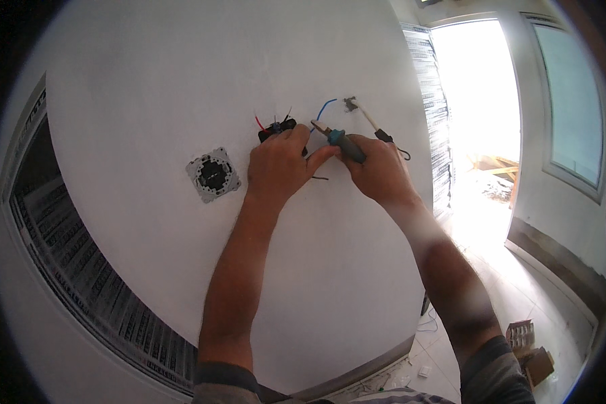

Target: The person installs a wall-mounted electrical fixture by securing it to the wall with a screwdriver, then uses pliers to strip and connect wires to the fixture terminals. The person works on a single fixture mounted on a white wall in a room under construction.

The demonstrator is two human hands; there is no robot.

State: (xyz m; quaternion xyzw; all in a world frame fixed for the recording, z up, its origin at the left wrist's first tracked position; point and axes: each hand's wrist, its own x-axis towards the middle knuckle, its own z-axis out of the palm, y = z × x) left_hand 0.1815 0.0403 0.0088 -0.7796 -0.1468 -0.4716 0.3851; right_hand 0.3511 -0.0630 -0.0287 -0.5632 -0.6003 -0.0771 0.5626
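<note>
My left hand (279,161) is closed on a black wall fitting (268,135), with red, dark and blue wires around it; its fingers hide much of the fitting. Beside it, my right hand (377,168) grips a hand tool (347,147) with a grey and teal handle, its tip near the blue wire (324,106). A square socket frame (213,175) is mounted on the white wall (330,249) to the left. Right of the blue wire, a white cable or rod (365,116) with a black end and hook hangs from a small wall hole (350,104).
An open doorway (478,114) with bright light stands on the right, beside a pale window (569,101). A dark wrapped frame (47,209) runs along the left. Torn cardboard boxes (537,363) and a loose cord (429,324) lie on the tiled floor (444,360) at lower right.
</note>
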